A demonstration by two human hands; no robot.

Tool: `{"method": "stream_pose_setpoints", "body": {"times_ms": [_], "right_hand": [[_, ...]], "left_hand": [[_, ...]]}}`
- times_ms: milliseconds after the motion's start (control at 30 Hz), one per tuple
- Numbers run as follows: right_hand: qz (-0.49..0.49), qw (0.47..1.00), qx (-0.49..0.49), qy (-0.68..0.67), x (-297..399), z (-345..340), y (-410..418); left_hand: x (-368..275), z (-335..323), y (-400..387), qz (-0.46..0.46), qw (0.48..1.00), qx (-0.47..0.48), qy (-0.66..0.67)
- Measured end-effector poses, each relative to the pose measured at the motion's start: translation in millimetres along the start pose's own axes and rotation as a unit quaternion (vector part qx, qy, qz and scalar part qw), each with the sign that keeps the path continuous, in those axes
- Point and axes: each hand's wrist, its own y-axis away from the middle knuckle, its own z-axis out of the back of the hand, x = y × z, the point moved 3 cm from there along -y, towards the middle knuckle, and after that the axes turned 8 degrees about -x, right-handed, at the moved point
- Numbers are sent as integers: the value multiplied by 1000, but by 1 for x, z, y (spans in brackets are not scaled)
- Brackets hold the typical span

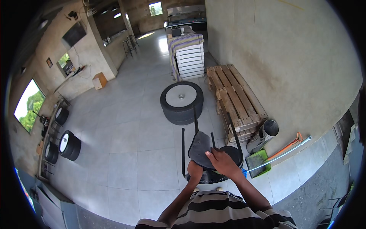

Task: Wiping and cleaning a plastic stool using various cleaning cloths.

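Observation:
Both my hands hold a dark grey, irregularly cut flat piece (200,148), perhaps rubber or fabric. My left hand (195,171) grips its lower edge, with the fingers curled in. On the right edge is my right hand (224,163), its thumb lying across the top face. Below them is a round black seat, perhaps made from a tire (210,179), with thin black metal legs (183,151) pointing upward, so it seems upside down. The piece and my hands cover much of the seat. Whether the piece touches the seat, I cannot tell.
Ahead stands a tire table with a pale round top (181,96). Stacked wooden pallets (238,97) line the right wall. Rubber boots (263,136), a green dustpan (258,164) and a pale-blue pole (283,153) are close on my right. Tire seats (69,145) stand along the left wall.

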Motion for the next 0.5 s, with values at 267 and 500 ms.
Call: {"method": "stream_pose_setpoints", "body": {"times_ms": [267,500], "right_hand": [[-126,972,119,-159,-23,-10,-10],[-61,943,124,-302,-42,-18,-19]], "left_hand": [[45,-7,8,-6,999,-1,46],[59,-21,19,-45,998,29,28]]}}
